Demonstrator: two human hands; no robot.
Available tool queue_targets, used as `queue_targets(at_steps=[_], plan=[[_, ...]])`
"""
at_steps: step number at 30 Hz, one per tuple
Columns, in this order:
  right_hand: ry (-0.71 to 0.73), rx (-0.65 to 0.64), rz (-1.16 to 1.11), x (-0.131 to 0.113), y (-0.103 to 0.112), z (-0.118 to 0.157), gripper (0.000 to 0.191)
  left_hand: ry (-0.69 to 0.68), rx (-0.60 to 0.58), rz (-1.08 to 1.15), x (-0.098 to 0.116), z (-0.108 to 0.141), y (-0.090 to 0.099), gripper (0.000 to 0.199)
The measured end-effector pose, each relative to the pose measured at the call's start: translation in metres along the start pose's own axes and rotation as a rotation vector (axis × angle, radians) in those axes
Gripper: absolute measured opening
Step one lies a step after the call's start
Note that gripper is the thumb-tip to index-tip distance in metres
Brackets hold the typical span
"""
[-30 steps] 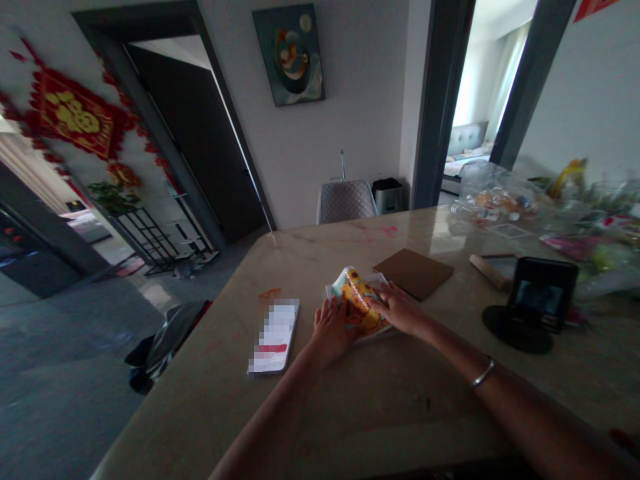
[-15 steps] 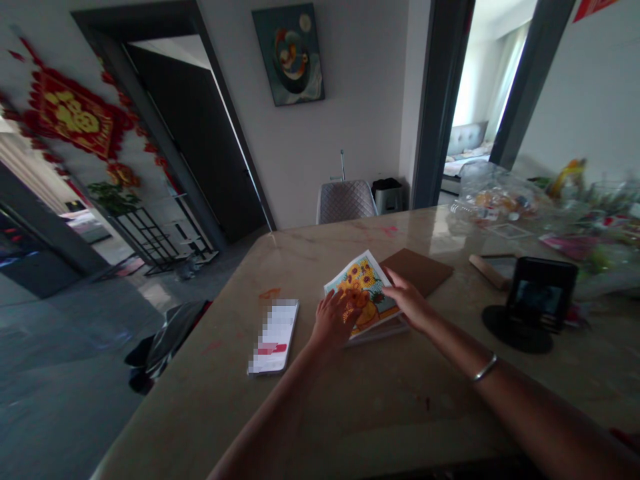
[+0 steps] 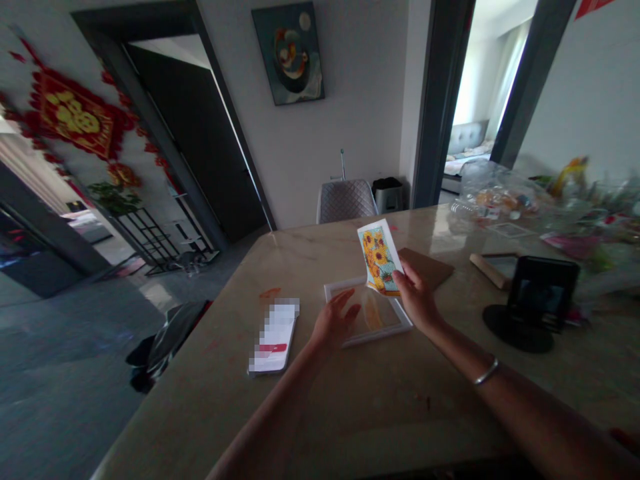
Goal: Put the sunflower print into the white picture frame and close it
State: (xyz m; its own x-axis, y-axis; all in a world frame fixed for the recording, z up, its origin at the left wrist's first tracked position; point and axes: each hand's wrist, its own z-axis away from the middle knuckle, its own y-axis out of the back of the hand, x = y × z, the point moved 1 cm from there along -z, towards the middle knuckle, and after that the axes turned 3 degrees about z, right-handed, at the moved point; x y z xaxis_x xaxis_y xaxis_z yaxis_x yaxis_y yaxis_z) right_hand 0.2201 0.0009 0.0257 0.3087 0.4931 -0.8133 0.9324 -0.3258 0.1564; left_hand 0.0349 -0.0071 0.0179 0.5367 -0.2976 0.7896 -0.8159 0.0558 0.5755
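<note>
Picture point(image 3: 379, 253) in right hand point(image 3: 419, 300); left hand point(image 3: 332, 321) over frame point(image 3: 379, 335)

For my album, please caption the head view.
Sunflower picture in the right grip, left grip at the white frame.

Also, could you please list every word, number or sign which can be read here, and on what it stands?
"福": in gold, on the red wall hanging.
Smartphone: screen pixelated, unreadable.
Black device on a stand: too dark to read.
Red strip at top right: cut off, unreadable.
Sunflower print: no lettering discernible.
</note>
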Motion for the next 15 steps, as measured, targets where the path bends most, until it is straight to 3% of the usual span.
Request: queue_targets(at_steps=[5, 8, 12, 15], plan=[[0.283, -0.469, 0.154, -0.007, -0.019, 0.018, 0.034, 0.005, -0.180, 0.670, 0.007, 0.004, -0.004, 0.054], [0.337, -0.636, 0.226, -0.010, -0.026, 0.025, 0.036, 0.073, -0.204, 0.878, 0.010, 0.007, -0.004, 0.050], [0.325, -0.691, 0.261, -0.010, -0.025, 0.025, 0.036, 0.271, -0.027, 0.944, 0.003, 0.003, -0.001, 0.039], [0.272, -0.576, 0.278, -0.005, -0.021, 0.019, 0.036, 0.334, 0.051, 0.950, -0.004, 0.000, 0.003, 0.035]])
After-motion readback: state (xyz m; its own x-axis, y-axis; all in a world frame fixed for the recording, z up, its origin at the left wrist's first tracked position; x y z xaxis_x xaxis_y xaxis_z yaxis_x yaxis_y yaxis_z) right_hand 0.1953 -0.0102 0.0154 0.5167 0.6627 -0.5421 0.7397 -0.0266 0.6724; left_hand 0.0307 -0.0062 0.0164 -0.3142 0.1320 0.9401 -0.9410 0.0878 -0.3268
